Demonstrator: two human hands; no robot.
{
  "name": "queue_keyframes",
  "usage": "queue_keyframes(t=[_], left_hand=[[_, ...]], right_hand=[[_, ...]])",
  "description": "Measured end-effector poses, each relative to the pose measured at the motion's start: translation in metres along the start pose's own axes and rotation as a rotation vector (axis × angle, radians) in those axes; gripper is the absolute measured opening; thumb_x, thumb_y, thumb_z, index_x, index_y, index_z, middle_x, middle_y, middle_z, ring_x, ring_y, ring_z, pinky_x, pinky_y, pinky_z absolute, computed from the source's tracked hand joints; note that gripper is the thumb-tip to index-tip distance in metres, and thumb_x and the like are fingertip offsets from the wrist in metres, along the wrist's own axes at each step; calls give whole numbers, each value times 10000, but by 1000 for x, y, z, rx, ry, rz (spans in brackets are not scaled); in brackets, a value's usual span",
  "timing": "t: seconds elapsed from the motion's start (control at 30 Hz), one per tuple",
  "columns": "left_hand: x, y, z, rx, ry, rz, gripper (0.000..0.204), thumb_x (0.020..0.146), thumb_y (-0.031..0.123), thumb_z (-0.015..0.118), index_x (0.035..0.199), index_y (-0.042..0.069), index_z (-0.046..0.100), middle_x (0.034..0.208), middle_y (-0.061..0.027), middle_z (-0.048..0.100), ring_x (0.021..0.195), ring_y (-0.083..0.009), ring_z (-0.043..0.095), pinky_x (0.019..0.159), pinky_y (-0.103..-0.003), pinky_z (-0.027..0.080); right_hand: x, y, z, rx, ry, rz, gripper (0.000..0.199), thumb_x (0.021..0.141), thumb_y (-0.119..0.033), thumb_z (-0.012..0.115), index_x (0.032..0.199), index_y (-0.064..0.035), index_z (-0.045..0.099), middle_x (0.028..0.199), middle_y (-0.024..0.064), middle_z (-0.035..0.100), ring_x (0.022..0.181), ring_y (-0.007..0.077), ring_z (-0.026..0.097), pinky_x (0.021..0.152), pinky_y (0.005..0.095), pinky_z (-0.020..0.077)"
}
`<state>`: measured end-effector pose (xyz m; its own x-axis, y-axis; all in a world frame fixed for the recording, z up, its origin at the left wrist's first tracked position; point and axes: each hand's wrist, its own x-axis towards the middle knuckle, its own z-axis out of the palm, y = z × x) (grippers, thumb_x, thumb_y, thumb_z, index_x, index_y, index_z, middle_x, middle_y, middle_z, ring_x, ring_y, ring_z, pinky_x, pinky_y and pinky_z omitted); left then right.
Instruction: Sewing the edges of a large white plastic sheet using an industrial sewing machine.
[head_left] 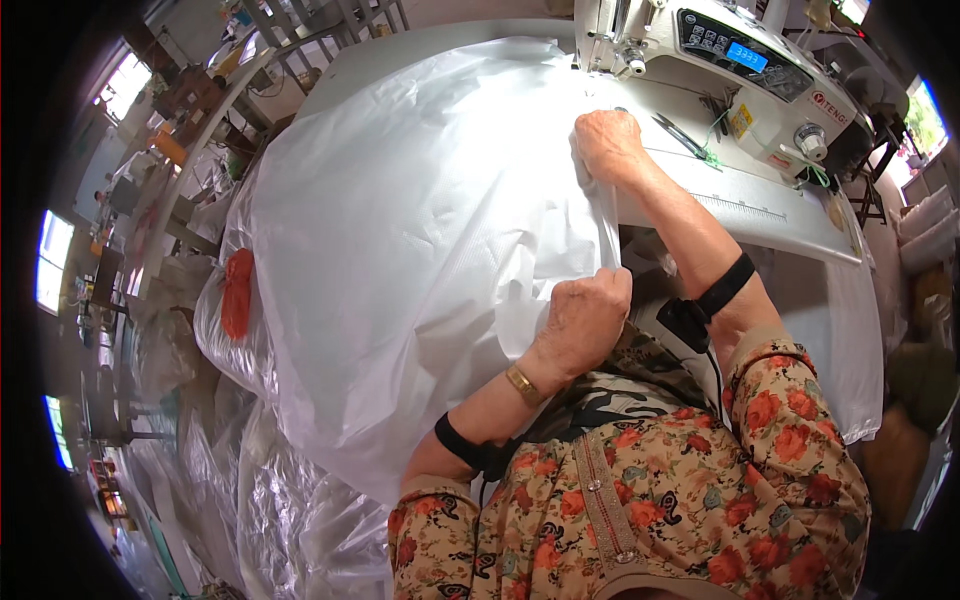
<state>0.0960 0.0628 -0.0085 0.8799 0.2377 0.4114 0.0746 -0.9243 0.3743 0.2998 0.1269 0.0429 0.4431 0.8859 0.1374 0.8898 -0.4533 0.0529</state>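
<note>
We see a broad, glossy white sheet [380, 240], thin and creased. Our left hand [585, 318] and right hand [609, 146] clench its edge.

From your head, the wide fisheye view looks steeply down and ahead, showing your left hand [583, 318] and right hand [608, 146] close up, nearer you than the sewing machine [660, 50], and reaching well left of that machine.
</note>
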Motion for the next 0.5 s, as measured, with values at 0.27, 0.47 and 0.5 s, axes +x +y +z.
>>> queue_keyframes(t=[0.27,0.47,0.5], left_hand=[[18,-5,12,53,36,-8,143,793,125,645,778,39,531,708,-132,607,627,-295,647,558,-384,501],[2,1,18,43,84,-54,131,796,111,637,780,38,530,692,-123,599,623,-289,640,546,-376,494],[2,2,15,22,90,-57,127,798,105,632,779,37,528,688,-124,595,618,-291,637,541,-378,491]], right_hand=[[14,20,29,25,203,51,89,701,-69,638,743,-10,689,742,184,689,733,330,695,637,426,538],[-42,2,19,154,199,126,70,699,-14,637,762,6,658,745,197,678,744,350,687,650,438,540],[-47,0,20,165,251,124,68,703,-13,633,763,8,659,740,199,674,736,354,684,651,444,538]])
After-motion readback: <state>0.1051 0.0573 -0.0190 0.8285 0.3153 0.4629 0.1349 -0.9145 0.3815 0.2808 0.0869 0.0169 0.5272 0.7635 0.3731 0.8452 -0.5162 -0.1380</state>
